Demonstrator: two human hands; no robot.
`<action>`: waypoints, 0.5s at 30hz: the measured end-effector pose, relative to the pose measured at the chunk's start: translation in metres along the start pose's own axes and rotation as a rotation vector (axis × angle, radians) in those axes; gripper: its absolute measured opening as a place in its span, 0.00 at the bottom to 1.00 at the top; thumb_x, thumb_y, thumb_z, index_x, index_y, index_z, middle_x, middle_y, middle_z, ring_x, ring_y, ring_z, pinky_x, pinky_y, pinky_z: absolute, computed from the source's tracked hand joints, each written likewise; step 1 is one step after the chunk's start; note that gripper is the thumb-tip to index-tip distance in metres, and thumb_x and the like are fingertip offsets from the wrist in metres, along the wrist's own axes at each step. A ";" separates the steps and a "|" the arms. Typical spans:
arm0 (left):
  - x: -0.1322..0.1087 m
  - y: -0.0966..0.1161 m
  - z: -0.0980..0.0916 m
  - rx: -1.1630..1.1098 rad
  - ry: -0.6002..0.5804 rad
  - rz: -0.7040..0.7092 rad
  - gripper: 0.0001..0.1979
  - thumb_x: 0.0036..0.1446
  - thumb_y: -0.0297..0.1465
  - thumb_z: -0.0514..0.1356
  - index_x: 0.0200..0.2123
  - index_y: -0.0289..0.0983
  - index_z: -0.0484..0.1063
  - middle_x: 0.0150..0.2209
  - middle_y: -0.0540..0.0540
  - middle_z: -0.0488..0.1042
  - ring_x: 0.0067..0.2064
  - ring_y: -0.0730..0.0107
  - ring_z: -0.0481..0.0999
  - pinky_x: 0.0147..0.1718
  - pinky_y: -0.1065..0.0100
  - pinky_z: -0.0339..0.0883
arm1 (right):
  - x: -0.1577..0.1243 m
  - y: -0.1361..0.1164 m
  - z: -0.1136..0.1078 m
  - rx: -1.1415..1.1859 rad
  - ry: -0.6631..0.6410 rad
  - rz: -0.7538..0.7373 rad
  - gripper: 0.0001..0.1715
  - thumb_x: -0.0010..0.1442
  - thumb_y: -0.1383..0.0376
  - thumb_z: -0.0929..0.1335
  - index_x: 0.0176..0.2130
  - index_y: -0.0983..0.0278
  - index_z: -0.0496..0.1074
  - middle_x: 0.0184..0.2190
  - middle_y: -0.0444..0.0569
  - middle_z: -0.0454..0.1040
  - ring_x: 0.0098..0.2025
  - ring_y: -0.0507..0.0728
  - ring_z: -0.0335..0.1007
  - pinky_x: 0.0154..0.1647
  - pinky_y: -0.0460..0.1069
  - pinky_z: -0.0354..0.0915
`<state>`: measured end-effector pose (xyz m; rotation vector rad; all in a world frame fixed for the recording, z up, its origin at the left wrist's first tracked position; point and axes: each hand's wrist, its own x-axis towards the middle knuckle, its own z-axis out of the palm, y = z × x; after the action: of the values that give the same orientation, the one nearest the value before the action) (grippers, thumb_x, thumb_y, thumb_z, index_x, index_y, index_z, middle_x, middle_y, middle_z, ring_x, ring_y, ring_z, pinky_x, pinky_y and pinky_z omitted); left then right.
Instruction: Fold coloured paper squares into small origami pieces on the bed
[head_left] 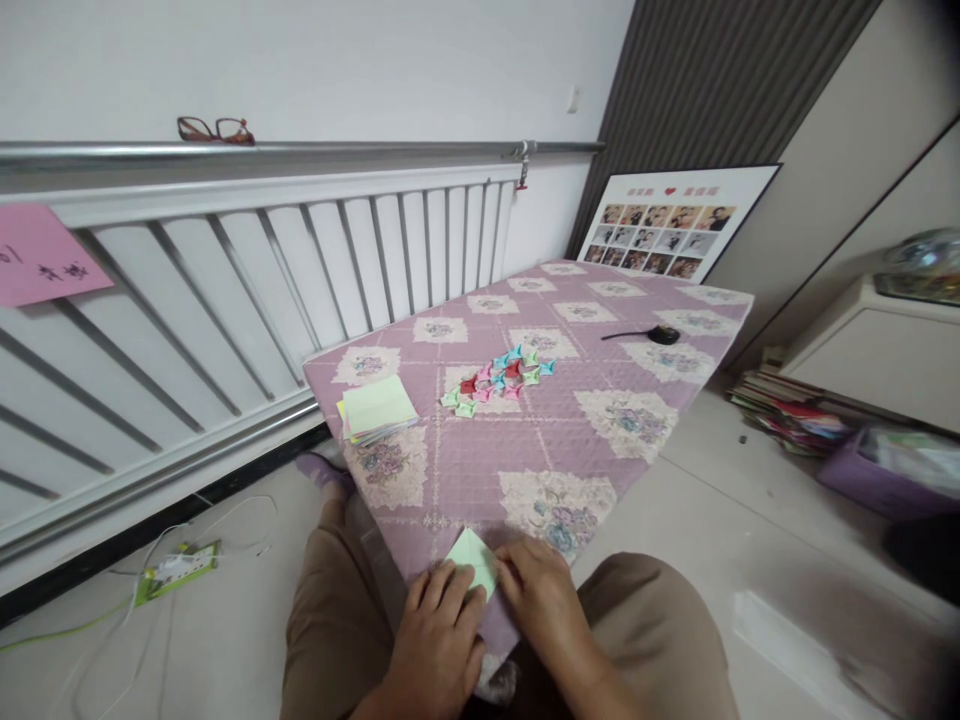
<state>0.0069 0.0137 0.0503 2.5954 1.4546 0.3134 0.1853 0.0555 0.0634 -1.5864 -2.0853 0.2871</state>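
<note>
A light green paper square (pixel 471 556) lies turned corner-up at the near end of the table, with crease lines on it. My left hand (pixel 441 625) rests on its lower left part, fingers stretched out and pressing it down. At the paper's right edge, my right hand (pixel 541 590) has thumb and fingers closed together on the border. Farther up the cloth stands a group of small folded paper pieces (pixel 501 380) in red, pink, blue and green. To their left is a stack of paper squares (pixel 379 408), a pale green sheet on top.
A purple flowered tablecloth (pixel 480 450) covers the table. A black object with a thin stem (pixel 663 335) lies at the far right. A white radiator (pixel 420 240) runs along the left, with glasses (pixel 216 131) on the pipe above. A power strip (pixel 178 571) lies on the floor.
</note>
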 end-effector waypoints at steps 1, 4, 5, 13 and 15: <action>0.000 0.000 0.001 0.000 0.003 0.004 0.22 0.59 0.36 0.55 0.57 0.44 0.62 0.60 0.49 0.64 0.60 0.54 0.59 0.56 0.53 0.50 | 0.003 -0.005 0.001 0.010 -0.034 0.025 0.06 0.58 0.67 0.66 0.29 0.60 0.71 0.29 0.45 0.73 0.36 0.57 0.69 0.38 0.51 0.58; -0.003 -0.004 0.004 0.008 0.026 0.034 0.21 0.59 0.37 0.56 0.56 0.46 0.63 0.60 0.49 0.64 0.60 0.54 0.59 0.56 0.53 0.50 | 0.010 -0.015 0.003 0.008 -0.130 0.096 0.05 0.55 0.68 0.67 0.27 0.60 0.70 0.30 0.45 0.74 0.37 0.57 0.69 0.41 0.52 0.55; -0.005 -0.005 0.005 0.013 0.038 0.054 0.22 0.59 0.38 0.56 0.56 0.46 0.63 0.59 0.49 0.64 0.60 0.54 0.59 0.56 0.53 0.50 | 0.011 -0.016 0.003 0.001 -0.152 0.111 0.05 0.55 0.68 0.67 0.27 0.60 0.70 0.30 0.45 0.74 0.38 0.57 0.69 0.42 0.53 0.55; -0.016 -0.015 0.006 -0.061 0.111 0.176 0.20 0.57 0.36 0.58 0.53 0.44 0.65 0.55 0.48 0.69 0.58 0.56 0.61 0.56 0.54 0.51 | 0.019 -0.009 -0.005 -0.015 -0.201 0.174 0.05 0.51 0.66 0.69 0.33 0.60 0.69 0.35 0.46 0.72 0.41 0.58 0.66 0.40 0.50 0.54; -0.011 -0.017 0.000 -0.176 0.069 0.123 0.16 0.57 0.33 0.57 0.50 0.44 0.68 0.51 0.48 0.71 0.55 0.58 0.64 0.55 0.57 0.54 | 0.023 -0.008 -0.006 -0.023 -0.229 0.183 0.08 0.50 0.65 0.69 0.34 0.60 0.69 0.36 0.47 0.72 0.41 0.58 0.65 0.40 0.50 0.53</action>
<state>-0.0125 0.0131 0.0448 2.5585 1.2289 0.5260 0.1771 0.0735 0.0783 -1.8370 -2.1170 0.5325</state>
